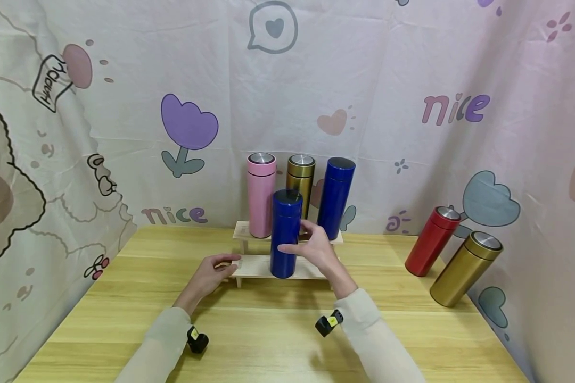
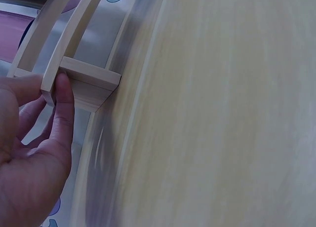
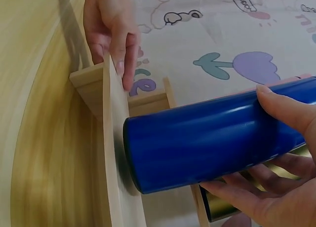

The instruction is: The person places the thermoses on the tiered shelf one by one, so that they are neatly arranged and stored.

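Note:
A small two-tier wooden stand [image 1: 256, 267] is on the table toward the backdrop. My left hand [image 1: 212, 276] pinches the left end of its lower board between thumb and fingers, as the left wrist view shows closely. With my right hand [image 1: 319, 249] I grip a blue thermos flask [image 1: 285, 234], thumb on one side and fingers round the other. The flask is upright, its base right at the lower board. Behind it on the upper tier are a pink flask [image 1: 261, 205], a gold flask [image 1: 301, 173] partly hidden by the blue one, and another blue flask [image 1: 336, 199].
To the right on the wooden table [image 1: 268, 335] stand a red flask [image 1: 432, 242] and a second gold flask [image 1: 466, 270], near the table's right edge. A printed cloth backdrop [image 1: 287, 106] hangs behind and along the sides.

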A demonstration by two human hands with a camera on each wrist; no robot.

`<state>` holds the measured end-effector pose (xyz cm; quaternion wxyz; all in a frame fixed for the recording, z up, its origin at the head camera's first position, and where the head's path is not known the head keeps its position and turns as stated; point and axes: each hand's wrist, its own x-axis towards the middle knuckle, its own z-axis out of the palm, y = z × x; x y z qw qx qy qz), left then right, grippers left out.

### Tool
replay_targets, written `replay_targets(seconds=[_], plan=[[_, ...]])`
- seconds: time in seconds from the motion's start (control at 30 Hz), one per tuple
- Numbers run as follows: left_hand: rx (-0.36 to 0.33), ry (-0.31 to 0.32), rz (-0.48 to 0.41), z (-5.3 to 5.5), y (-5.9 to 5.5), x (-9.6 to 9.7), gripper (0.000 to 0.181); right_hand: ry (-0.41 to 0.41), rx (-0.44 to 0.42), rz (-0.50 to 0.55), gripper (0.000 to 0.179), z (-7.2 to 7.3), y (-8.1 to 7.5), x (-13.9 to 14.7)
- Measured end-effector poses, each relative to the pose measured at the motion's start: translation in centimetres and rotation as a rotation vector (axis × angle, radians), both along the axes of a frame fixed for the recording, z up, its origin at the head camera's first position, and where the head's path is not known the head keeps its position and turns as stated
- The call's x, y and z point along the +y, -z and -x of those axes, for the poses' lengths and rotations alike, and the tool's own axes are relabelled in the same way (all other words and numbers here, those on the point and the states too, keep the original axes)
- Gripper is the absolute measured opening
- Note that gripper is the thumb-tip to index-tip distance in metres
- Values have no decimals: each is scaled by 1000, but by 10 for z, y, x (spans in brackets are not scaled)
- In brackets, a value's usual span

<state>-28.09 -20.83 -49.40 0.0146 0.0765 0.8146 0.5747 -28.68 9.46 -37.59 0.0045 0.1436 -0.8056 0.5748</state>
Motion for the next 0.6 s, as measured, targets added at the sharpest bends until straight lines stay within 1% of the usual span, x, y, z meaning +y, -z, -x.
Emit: replay_targets(seconds=[0.23,0.37,0.43,0.6], plan=[[3,3,-1,0,0,0,37,-4,-19,-5,76,2,0,-9],[1,-1,-2,1,0,0,37,0,-2,-15,75,3,1,-14],[-5,-2,-6,1,-1,0,37,1,5,-21,73,2,2,-17],[-23,-5,-17,0,-2,0,37,19,-11,-23,74,1,4,-24]])
